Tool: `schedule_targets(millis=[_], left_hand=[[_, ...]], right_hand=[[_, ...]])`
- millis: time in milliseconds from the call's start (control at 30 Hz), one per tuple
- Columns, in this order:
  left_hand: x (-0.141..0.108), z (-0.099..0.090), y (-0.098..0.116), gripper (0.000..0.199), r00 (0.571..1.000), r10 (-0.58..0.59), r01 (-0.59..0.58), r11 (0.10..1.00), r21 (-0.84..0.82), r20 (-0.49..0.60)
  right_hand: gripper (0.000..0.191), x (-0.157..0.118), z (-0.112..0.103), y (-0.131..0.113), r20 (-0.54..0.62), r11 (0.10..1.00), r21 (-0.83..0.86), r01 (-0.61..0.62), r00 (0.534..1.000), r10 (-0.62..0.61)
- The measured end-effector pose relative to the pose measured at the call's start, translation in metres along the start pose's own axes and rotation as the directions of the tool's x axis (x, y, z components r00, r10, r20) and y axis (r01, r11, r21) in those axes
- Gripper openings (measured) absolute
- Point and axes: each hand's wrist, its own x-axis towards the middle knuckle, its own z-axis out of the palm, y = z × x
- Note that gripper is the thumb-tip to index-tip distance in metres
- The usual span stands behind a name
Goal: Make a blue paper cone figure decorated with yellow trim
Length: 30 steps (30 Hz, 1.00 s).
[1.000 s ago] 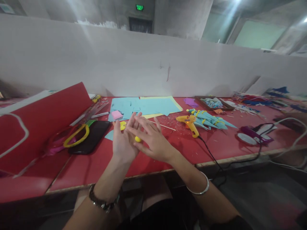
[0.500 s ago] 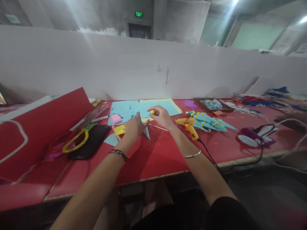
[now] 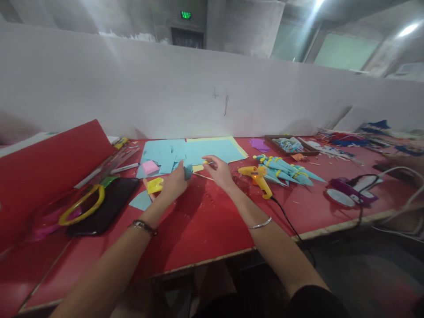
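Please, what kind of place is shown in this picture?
Probably a craft workshop or a shared handicraft table: a yellow glue gun, blue paper cones with yellow trim, and sheets of light blue paper lie on the red tabletop.

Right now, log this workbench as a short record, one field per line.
left hand: left hand holds folded blue paper
right hand: right hand pinches small yellow ball
glue gun: yellow glue gun lies on red tabletop, cord attached
beside glue gun: blue paper cones with yellow trim
far right: purple device
left side: black phone
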Motion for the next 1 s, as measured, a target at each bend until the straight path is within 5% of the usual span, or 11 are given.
schedule_targets(millis=[167,367,600,1000], left_hand=[[-0.014,-0.008,-0.006,0.07,0.995,0.063,-0.078,0.978,-0.196,-0.081],[-0.023,-0.011,-0.005,0.046,0.994,0.045,-0.061,0.986,-0.158,-0.103],[-0.026,-0.014,-0.008,0.028,0.996,0.072,-0.068,0.995,0.07,-0.047],[-0.027,-0.012,-0.008,0.027,0.997,0.058,-0.052,0.992,0.119,-0.051]], right_hand=[[0.024,-0.002,0.004,-0.002,-0.043,0.974,0.22,-0.058,0.997,0.069],[0.025,-0.008,0.006,-0.005,0.073,0.849,0.493,-0.192,0.981,0.18],[0.027,-0.011,0.007,-0.011,0.091,0.846,0.5,-0.186,0.982,0.163],[0.025,-0.012,0.009,-0.01,0.126,0.879,0.437,-0.19,0.981,0.149]])
